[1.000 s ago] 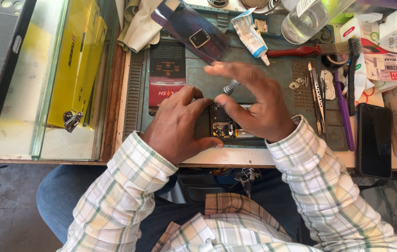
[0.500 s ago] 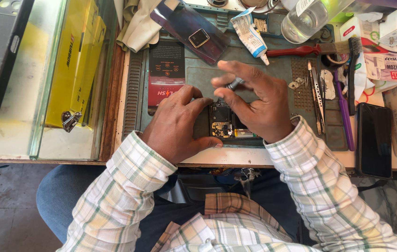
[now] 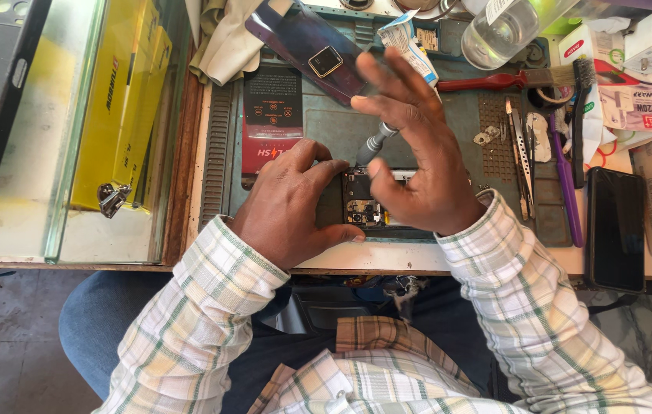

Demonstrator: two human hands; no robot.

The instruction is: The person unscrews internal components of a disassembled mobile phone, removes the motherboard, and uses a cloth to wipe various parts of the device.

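Left hand (image 3: 288, 203): pressed flat on the opened phone (image 3: 362, 201), pinning it at the mat's (image 3: 449, 126) near edge.
Right hand (image 3: 418, 153): fingers spread, thumb and forefinger pinched on a small grey screwdriver (image 3: 374, 144).
Tip: hidden behind the fingers; we cannot tell which screw.
Advice: we judge the driver should stand upright with light pressure, the phone held still.
Nearby: tweezers (image 3: 520, 149) at the mat's right edge.

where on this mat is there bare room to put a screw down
Bare mat lies between the right hand and the tweezers. The ribbed strip left of the red card is free. The top edge and right side are crowded.
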